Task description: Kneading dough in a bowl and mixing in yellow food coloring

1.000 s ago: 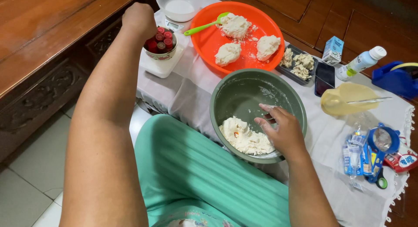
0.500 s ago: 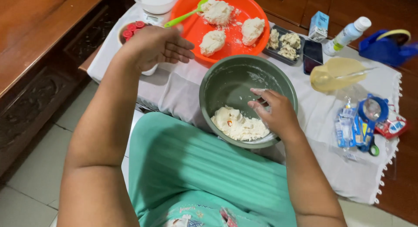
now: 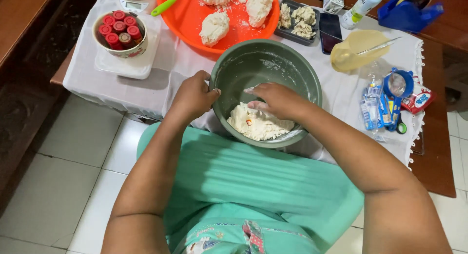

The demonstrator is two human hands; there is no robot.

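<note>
Left hand (image 3: 192,95): grasping the rim of the grey bowl (image 3: 292,69), frame centre.
Right hand (image 3: 275,99): inside it, fingers seemingly pressing the dough (image 3: 258,127).

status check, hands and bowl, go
Left hand gripping rim of green bowl. Right hand inside, fingers on white dough. Orange tray just behind bowl, nothing blocking.
</note>
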